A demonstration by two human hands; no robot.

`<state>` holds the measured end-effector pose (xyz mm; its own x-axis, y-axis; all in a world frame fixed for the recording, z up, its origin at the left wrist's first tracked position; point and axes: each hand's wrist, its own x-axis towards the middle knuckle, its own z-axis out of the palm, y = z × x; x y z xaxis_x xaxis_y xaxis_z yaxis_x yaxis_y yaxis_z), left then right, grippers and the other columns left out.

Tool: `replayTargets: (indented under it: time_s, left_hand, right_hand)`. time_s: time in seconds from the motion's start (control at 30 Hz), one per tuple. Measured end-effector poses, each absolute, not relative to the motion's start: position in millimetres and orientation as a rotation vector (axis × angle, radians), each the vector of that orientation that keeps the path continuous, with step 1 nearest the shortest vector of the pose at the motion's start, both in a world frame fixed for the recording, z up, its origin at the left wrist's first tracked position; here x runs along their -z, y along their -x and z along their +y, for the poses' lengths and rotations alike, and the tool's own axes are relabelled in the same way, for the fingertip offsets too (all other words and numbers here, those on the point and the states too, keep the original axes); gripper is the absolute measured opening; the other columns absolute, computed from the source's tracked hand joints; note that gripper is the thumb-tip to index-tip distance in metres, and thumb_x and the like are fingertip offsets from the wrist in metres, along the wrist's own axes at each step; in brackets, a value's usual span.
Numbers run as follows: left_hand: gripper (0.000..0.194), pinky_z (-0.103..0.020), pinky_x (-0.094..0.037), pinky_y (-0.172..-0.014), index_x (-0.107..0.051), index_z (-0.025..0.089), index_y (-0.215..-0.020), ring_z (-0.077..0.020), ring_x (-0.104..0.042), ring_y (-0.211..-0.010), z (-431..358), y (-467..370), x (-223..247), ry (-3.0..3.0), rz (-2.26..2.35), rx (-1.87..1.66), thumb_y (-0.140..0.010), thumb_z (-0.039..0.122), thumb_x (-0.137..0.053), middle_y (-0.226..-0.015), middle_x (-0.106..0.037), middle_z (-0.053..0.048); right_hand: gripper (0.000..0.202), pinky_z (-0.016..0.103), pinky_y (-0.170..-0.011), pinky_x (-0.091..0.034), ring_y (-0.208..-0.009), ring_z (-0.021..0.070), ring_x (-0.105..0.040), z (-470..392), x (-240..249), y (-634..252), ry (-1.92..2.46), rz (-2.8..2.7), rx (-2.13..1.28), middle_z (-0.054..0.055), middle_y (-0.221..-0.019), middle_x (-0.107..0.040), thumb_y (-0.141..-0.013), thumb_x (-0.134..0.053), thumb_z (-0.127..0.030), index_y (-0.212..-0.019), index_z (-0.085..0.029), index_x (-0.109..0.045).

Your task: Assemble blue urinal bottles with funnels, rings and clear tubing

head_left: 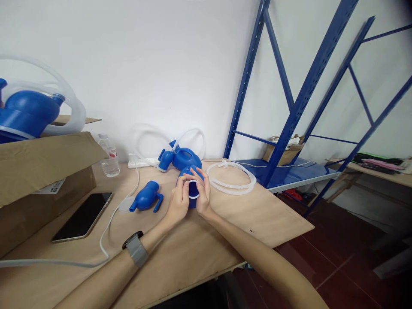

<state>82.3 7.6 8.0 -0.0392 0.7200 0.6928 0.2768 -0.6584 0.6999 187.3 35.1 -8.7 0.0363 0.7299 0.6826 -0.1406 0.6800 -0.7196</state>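
Observation:
Both hands meet at the front middle of the table, around the mouth of a blue plastic container (187, 171). A white ring (193, 197) sits at that dark round mouth. My left hand (179, 201) is closed with its thumb and fingers at the ring's left side. On the other side, my right hand (203, 195) pinches the ring's right and upper edge. The fingers partly cover the container. Left of my hands lies a separate blue spouted piece (147, 196) with a side arm, beside a translucent disc (126, 204).
Behind stands another blue handled bottle (189, 158). A coiled clear tube (231, 189) lies at right. Leftward are a phone (82, 216), a white cable (106, 240), a water bottle (110, 159) and a cardboard box (48, 171). A blue metal rack (289, 124) borders the table's right.

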Motion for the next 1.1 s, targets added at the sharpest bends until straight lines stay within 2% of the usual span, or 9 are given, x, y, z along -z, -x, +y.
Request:
replayTargets:
  time_s: [0.27, 0.5, 0.57, 0.63, 0.67, 0.73, 0.8, 0.9, 1.1]
  left_hand:
    - [0.027, -0.03, -0.053, -0.082, -0.06, 0.023, -0.106, -0.0178, -0.068, -0.087, 5.9, -85.2, -11.7, -1.896, 1.14, -1.769, -0.106, 0.04, -0.04, -0.099, -0.072, -0.004]
    - [0.029, -0.033, -0.05, -0.097, -0.06, 0.023, -0.112, -0.0206, -0.067, -0.107, 15.5, -76.2, -10.0, -1.875, 1.043, -1.675, -0.107, 0.043, -0.039, -0.114, -0.072, -0.006]
    - [0.03, -0.035, -0.049, -0.101, -0.06, 0.023, -0.114, -0.0216, -0.066, -0.113, 17.9, -72.3, -9.0, -1.851, 1.024, -1.669, -0.107, 0.045, -0.039, -0.117, -0.072, -0.007]
    - [0.032, -0.036, -0.048, -0.104, -0.06, 0.023, -0.114, -0.0222, -0.065, -0.115, 19.9, -67.9, -9.0, -1.826, 1.011, -1.666, -0.107, 0.046, -0.039, -0.118, -0.072, -0.007]
    - [0.032, -0.036, -0.048, -0.105, -0.06, 0.023, -0.114, -0.0224, -0.065, -0.116, 20.9, -65.5, -9.5, -1.816, 1.003, -1.659, -0.106, 0.046, -0.039, -0.118, -0.071, -0.007]
    - [0.033, -0.037, -0.047, -0.106, -0.061, 0.023, -0.111, -0.0226, -0.064, -0.114, 23.1, -60.3, -11.6, -1.799, 0.987, -1.633, -0.105, 0.048, -0.041, -0.116, -0.072, -0.007]
    - [0.034, -0.037, -0.047, -0.105, -0.062, 0.023, -0.107, -0.0231, -0.064, -0.112, 25.6, -54.4, -14.8, -1.768, 0.978, -1.609, -0.103, 0.05, -0.044, -0.113, -0.072, -0.006]
    - [0.035, -0.037, -0.048, -0.102, -0.064, 0.023, -0.1, -0.024, -0.063, -0.107, 29.3, -44.6, -20.2, -1.696, 0.962, -1.594, -0.098, 0.055, -0.05, -0.106, -0.071, -0.006]
    - [0.036, -0.037, -0.051, -0.097, -0.065, 0.023, -0.092, -0.0251, -0.067, -0.1, 28.8, -27.9, -26.0, -1.493, 0.876, -1.526, -0.089, 0.058, -0.062, -0.097, -0.074, -0.005]
  right_hand:
    - [0.061, 0.051, -0.122, -0.041, -0.142, 0.0291, -0.058, 39.7, 6.5, -192.3, 0.469, -1.407, -0.756, 0.015, -0.126, -0.076, -0.102, -0.046, -0.058, -0.151, -0.02, -0.045]
    - [0.048, 0.048, -0.121, -0.042, -0.139, 0.028, -0.06, 48.7, 6.0, -206.3, 0.455, -1.567, -0.715, 0.012, -0.142, -0.068, -0.105, -0.047, -0.055, -0.14, -0.025, -0.059]
    - [0.051, 0.052, -0.126, -0.034, -0.145, 0.0294, -0.054, 51.8, 0.0, -217.8, 0.491, -1.77, -0.577, 0.01, -0.145, -0.066, -0.105, -0.044, -0.06, -0.139, -0.026, -0.062]
    - [0.059, 0.057, -0.13, -0.017, -0.151, 0.0309, -0.046, 55.8, -6.3, -230.2, 0.521, -1.99, -0.418, 0.01, -0.15, -0.062, -0.105, -0.037, -0.065, -0.142, -0.026, -0.062]
    - [0.063, 0.059, -0.131, -0.01, -0.153, 0.0311, -0.042, 57.9, -8.7, -235.7, 0.53, -2.086, -0.355, 0.01, -0.153, -0.059, -0.105, -0.033, -0.067, -0.146, -0.027, -0.059]
    - [0.066, 0.061, -0.13, -0.006, -0.157, 0.0307, -0.036, 61.7, -11.3, -243.8, 0.546, -2.22, -0.268, 0.01, -0.159, -0.053, -0.106, -0.03, -0.066, -0.156, -0.027, -0.048]
    - [0.07, 0.061, -0.13, -0.01, -0.159, 0.0308, -0.032, 63.3, -11.5, -247.3, 0.567, -2.306, -0.184, 0.013, -0.162, -0.049, -0.105, -0.036, -0.065, -0.161, -0.024, -0.039]
    - [0.074, 0.058, -0.128, -0.017, -0.156, 0.0313, -0.035, 59.4, -12.3, -246.2, 0.632, -2.364, -0.04, 0.015, -0.161, -0.05, -0.102, -0.05, -0.06, -0.163, -0.022, -0.035]
    - [0.061, 0.052, -0.118, -0.034, -0.141, 0.0303, -0.053, 44.7, -31.3, -245.4, 0.655, -2.44, 0.129, 0.014, -0.149, -0.063, -0.103, -0.057, -0.049, -0.156, -0.022, -0.049]
